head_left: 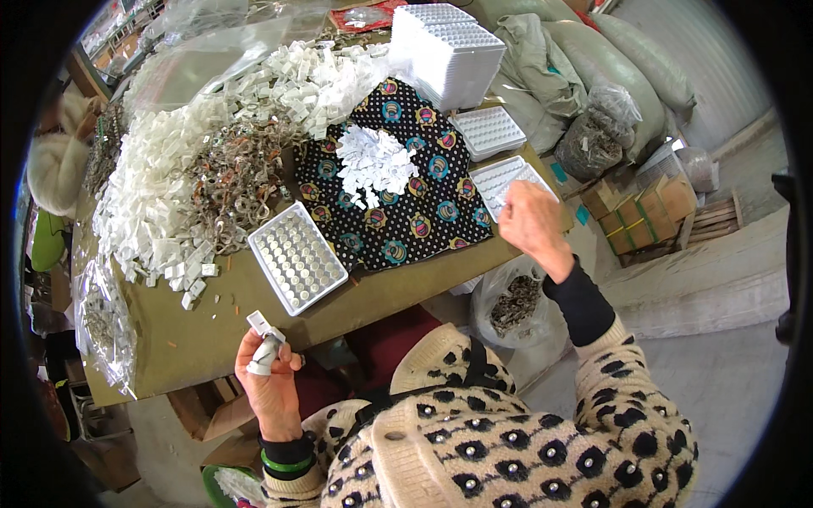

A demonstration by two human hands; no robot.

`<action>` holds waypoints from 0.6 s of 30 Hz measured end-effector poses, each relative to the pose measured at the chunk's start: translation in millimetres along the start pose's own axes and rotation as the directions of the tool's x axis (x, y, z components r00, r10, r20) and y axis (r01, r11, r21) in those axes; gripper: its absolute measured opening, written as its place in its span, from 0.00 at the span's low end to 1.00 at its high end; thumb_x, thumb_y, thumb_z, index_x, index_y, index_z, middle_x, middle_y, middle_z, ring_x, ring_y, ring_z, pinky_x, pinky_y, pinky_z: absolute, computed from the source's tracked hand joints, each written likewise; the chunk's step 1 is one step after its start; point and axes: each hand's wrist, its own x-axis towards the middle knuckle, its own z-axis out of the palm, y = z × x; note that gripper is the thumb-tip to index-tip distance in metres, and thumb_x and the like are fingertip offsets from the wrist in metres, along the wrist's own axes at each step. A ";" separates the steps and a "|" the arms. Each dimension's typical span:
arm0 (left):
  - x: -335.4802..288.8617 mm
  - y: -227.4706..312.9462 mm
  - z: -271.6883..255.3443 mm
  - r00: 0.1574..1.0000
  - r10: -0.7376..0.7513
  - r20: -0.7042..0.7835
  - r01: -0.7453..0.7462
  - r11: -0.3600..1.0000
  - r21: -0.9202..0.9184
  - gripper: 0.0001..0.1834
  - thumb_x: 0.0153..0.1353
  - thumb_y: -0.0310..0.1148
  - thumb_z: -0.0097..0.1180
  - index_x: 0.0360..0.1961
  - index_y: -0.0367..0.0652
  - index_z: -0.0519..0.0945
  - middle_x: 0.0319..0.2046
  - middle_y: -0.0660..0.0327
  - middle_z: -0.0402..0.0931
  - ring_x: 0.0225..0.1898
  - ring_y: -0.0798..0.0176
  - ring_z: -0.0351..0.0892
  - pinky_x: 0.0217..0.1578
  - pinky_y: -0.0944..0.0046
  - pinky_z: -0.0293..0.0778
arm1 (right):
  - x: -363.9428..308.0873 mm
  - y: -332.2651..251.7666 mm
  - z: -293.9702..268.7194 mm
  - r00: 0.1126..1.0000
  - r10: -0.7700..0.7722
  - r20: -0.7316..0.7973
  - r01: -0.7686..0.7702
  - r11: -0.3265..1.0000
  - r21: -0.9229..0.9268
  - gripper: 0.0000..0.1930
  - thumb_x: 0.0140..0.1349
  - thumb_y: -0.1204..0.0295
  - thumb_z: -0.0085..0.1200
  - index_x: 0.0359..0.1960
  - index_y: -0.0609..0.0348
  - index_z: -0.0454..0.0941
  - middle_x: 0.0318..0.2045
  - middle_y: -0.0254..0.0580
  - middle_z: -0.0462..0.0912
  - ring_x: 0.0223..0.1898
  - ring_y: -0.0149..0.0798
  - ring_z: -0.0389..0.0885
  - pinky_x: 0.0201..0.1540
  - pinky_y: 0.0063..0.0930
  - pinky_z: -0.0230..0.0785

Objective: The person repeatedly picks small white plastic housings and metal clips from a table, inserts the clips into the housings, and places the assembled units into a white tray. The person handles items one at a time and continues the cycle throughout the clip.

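Pinching small white box (261, 323) in curled left hand (269, 377), lower left of frame, at near edge of table (169, 326). Holding right hand (532, 222) curled over white tray (494, 168), right of centre; cannot tell whether gripping anything. Narrow open strip below disc-filled tray (323, 295).
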 end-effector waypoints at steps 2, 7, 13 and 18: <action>-0.3 1.5 0.8 1.000 -0.009 0.007 0.009 1.000 -0.017 0.11 0.63 0.24 0.57 0.47 0.40 0.79 0.33 0.60 0.79 0.27 0.65 0.75 0.23 0.65 0.72 | 10.1 -1.6 25.4 0.992 0.061 0.112 -0.067 0.997 0.046 0.05 0.45 0.76 0.56 0.24 0.62 0.74 0.24 0.54 0.80 0.31 0.55 0.81 0.33 0.45 0.72; -3.4 4.6 2.8 0.998 -0.046 -0.030 0.045 0.999 -0.028 0.10 0.63 0.23 0.57 0.46 0.40 0.79 0.32 0.60 0.79 0.27 0.66 0.75 0.22 0.65 0.72 | 33.2 3.3 47.8 0.992 0.075 0.100 -0.091 0.981 0.169 0.04 0.46 0.76 0.55 0.24 0.63 0.75 0.21 0.56 0.80 0.25 0.60 0.81 0.30 0.51 0.73; -4.0 5.6 10.1 0.997 -0.068 -0.039 0.067 0.997 -0.029 0.11 0.63 0.24 0.59 0.46 0.41 0.79 0.32 0.61 0.79 0.27 0.66 0.75 0.23 0.66 0.72 | 54.3 6.9 59.3 0.983 0.138 0.122 -0.160 0.967 0.197 0.06 0.47 0.74 0.55 0.24 0.65 0.75 0.22 0.58 0.81 0.27 0.61 0.81 0.32 0.52 0.73; -4.2 5.1 20.8 0.995 -0.093 -0.024 0.092 0.996 -0.018 0.12 0.62 0.26 0.60 0.47 0.40 0.78 0.34 0.60 0.79 0.29 0.67 0.76 0.24 0.67 0.73 | 54.5 14.6 81.6 0.997 0.066 0.048 -0.075 0.969 0.237 0.05 0.53 0.76 0.49 0.26 0.66 0.72 0.26 0.61 0.78 0.30 0.64 0.78 0.34 0.54 0.69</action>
